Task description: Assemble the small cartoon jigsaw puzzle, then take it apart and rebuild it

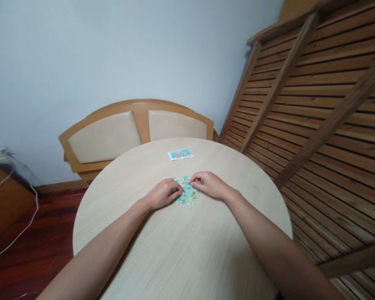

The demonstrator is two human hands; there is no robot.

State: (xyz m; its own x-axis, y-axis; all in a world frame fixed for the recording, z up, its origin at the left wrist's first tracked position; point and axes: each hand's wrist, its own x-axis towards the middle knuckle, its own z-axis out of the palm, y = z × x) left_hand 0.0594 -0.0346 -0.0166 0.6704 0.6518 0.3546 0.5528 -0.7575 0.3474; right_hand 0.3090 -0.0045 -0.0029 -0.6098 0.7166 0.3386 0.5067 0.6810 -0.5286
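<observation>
A loose heap of small jigsaw puzzle pieces (187,199), mostly teal with some yellow, pink and white, lies near the middle of the round table (187,254). At the heap's left side is my left hand (164,193), its fingers curled down and the thumb close to the index finger among the pieces; what they grip is too small to make out. My right hand (210,184) reaches in from the right, thumb and forefinger pinched on what looks like a teal piece at the heap's upper edge.
Beyond the heap lies a picture sheet (180,154) with teal, pink and yellow figures. A padded wooden headboard (140,118) leans against the wall behind the table. Slatted wooden panels (300,112) rise at the right. A white cable (34,208) hangs at the left.
</observation>
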